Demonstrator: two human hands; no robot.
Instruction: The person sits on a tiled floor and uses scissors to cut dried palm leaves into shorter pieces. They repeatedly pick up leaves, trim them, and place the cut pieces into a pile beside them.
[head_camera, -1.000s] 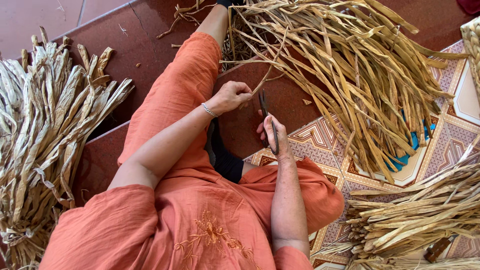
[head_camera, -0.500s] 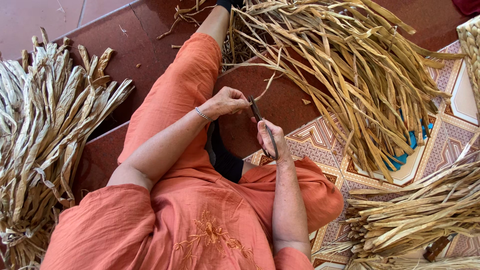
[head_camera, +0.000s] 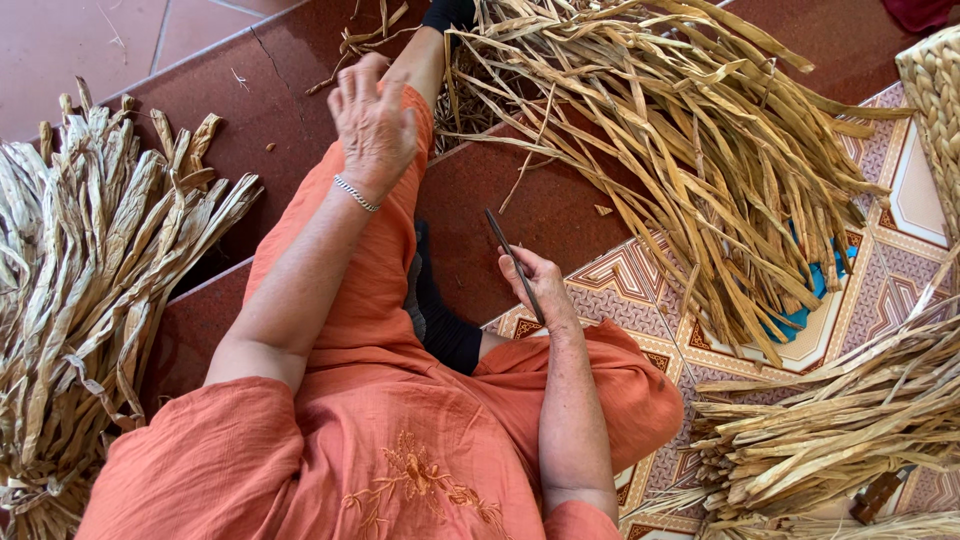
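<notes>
Leaf bundle (head_camera: 90, 300) left, strip pile (head_camera: 700, 160) right

Thin dark blade (head_camera: 512, 262), tilted, rt-held

Left hand (head_camera: 372, 118), upper centre-left of frame: raised, fingers spread, holding nothing. Right hand (head_camera: 533, 287), frame centre: gripping a thin dark blade (head_camera: 512, 262). Dried leaf strips (head_camera: 700, 150) occupy upper right; bundle (head_camera: 90, 290) at left edge.

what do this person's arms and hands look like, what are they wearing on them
Both forearms are bare below loose orange short sleeves of a garment with orange embroidery on the front. The left hand has a thin silver chain bracelet at the wrist. The right hand shows no bracelet or glove.
</notes>
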